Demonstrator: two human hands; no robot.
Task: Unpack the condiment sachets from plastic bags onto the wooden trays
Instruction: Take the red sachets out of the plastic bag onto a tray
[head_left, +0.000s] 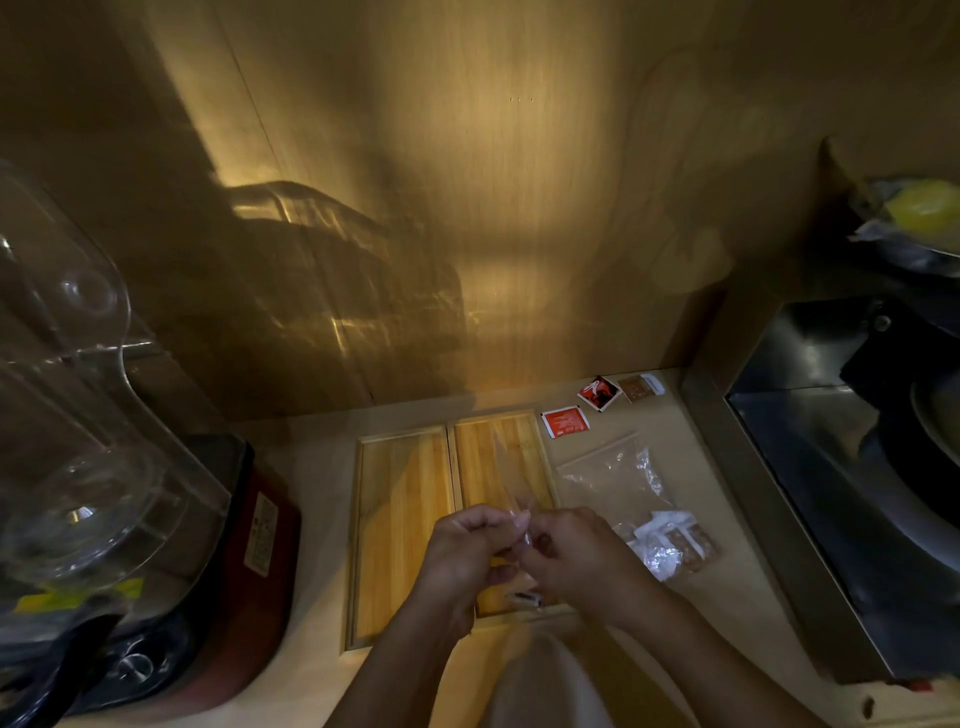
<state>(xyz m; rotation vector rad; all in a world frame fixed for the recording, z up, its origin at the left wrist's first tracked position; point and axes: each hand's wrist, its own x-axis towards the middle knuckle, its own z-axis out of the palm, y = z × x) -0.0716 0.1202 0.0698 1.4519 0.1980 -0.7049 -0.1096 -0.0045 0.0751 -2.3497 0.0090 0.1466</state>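
So, what do the hands have at this moment?

From my end, both are raised over the near end of the right wooden tray (470, 452), and I see them pinching one clear bag (521, 512) between them. The left hand (467, 551) has its fingers curled, with the tips nipping the bag's edge. The right hand (576, 556) grips the same edge from the other side, thumb and fingers closed on the film. The bag stands up from the fingertips, over the tray. I cannot make out what is in it.

And the trays?

Two, side by side and touching along their long edges, on the pale counter (311, 467). The left wooden tray (400, 499) shows bare wood. On the right one a small dark-and-white packet (524, 598) lies at the near end, partly hidden under the hands.

Where are the sachets?

Loose ones lie on the counter beyond the right tray: a red sachet (565, 422) just beside its far corner, a red-and-black sachet (598, 393) farther back, and a brown sachet (635, 388) next to that. Right of the tray lies a flat zip bag (613, 470). Nearer me is a crumpled bag (667, 543) with brown and white sachets in it.

Anything else?

A red-based appliance (283, 561) with a clear jar stands left of the trays, and a steel unit (810, 493) sits on the right.
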